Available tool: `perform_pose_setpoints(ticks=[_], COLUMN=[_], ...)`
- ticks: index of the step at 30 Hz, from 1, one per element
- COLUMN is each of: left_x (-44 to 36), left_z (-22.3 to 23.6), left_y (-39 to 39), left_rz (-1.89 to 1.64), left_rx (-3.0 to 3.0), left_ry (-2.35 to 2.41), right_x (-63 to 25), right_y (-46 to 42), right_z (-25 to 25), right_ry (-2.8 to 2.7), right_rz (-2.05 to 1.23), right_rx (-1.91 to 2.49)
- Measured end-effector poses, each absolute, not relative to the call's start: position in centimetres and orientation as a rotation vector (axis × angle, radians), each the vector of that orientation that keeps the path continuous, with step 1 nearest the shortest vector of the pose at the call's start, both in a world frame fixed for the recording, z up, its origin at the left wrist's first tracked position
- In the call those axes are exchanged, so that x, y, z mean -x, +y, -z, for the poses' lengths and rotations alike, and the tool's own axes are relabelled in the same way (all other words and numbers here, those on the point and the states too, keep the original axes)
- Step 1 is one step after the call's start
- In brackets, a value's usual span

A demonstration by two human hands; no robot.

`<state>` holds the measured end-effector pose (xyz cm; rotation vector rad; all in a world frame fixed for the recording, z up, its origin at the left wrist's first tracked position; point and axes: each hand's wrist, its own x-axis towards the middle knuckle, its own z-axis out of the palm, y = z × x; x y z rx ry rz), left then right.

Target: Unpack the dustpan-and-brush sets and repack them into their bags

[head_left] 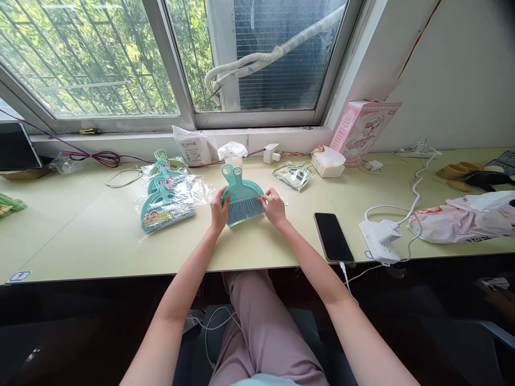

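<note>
A teal mini dustpan and brush set (pixel 242 192) is held just above the table, handles pointing away from me and grey-blue bristles towards me. My left hand (pixel 219 210) grips its left edge, fingers closed round it. At the right end of the bristles, my right hand (pixel 273 207) pinches the other edge. To the left lie several similar teal sets in clear plastic bags (pixel 167 198), overlapping one another. Another bagged set, pale green (pixel 294 173), rests to the right behind my right hand.
A black phone (pixel 333 237) lies near the table's front edge, cabled below. Right of it sit a white power strip (pixel 380 241) and a plastic bag (pixel 469 217). At the back stand a tissue pack (pixel 328 162), a pink box (pixel 362 131) and a white-covered cup (pixel 233 154).
</note>
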<state>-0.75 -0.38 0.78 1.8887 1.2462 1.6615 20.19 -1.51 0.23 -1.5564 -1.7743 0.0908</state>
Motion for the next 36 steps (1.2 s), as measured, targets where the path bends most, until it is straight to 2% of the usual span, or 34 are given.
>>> perform_pose_setpoints(ticks=[5, 14, 25, 32, 36], left_x=[0.9, 1.3, 0.9, 0.7, 0.4], left_z=[-0.7, -0.6, -0.7, 0.0, 0.1], left_y=[-0.4, 0.6, 0.2, 0.7, 0.5], left_rz=[-1.678, -1.484, -1.526, -1.374, -1.379], left_rx=[-1.882, -1.868, -1.773, -1.832, -1.807], left_ry=[1.234, 1.197, 1.19, 1.031, 1.07], right_x=[-20.8, -20.2, -20.0, -19.5, -19.7], right_y=[-1.1, -1.0, -2.0, -1.8, -1.5], right_z=[-0.5, 0.5, -1.1, -0.5, -0.2], right_ry=[-1.872, -1.697, -1.967, -1.788, -1.754], right_rz=[-0.35, -0.55, -0.131, -0.09, -0.098], right_rx=[1.478, 1.304, 1.617, 1.82, 1.793])
